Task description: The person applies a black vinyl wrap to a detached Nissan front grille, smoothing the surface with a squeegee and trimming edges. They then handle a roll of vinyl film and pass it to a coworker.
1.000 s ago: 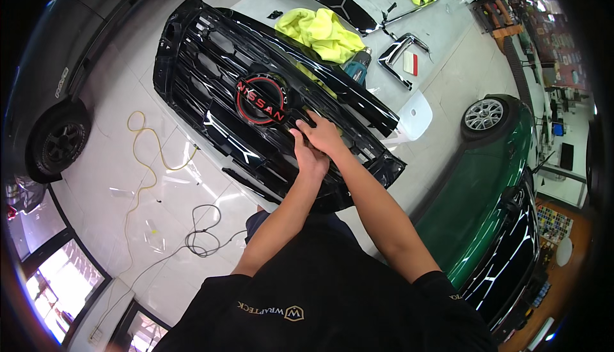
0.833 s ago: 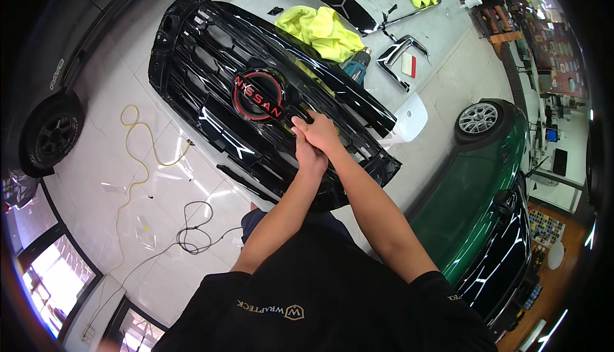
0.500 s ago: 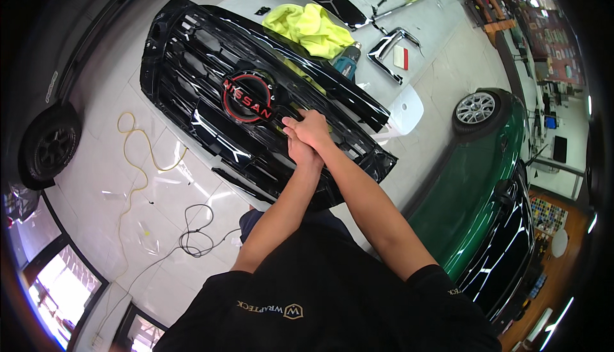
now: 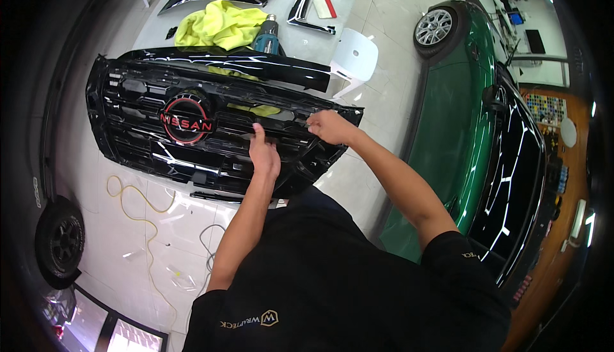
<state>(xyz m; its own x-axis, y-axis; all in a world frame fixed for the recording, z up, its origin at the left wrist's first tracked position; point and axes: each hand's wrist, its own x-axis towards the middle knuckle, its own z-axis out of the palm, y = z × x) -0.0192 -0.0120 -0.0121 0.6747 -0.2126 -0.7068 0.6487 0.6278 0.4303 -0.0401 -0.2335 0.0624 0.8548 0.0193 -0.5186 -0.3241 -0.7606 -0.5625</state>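
A glossy black car grille lies on the white table in front of me, with a round red-and-black emblem left of its middle. Over the lower right part of the grille is my left hand, one finger stretched upward and the others loosely apart, with nothing visible in it. My right hand is at the grille's right end. Its fingers are pinched together near the upper edge; whatever lies between them is too small to make out.
Behind the grille are a yellow cloth, a teal heat gun, a black trim frame and a red-and-white squeegee. A white stool stands beyond the right end. A green car is at right; a yellow hose crosses the floor.
My hands, together near the grille's middle before, have separated. The right one has moved to the grille's right end, the left one stays over its lower right part. The view has turned.
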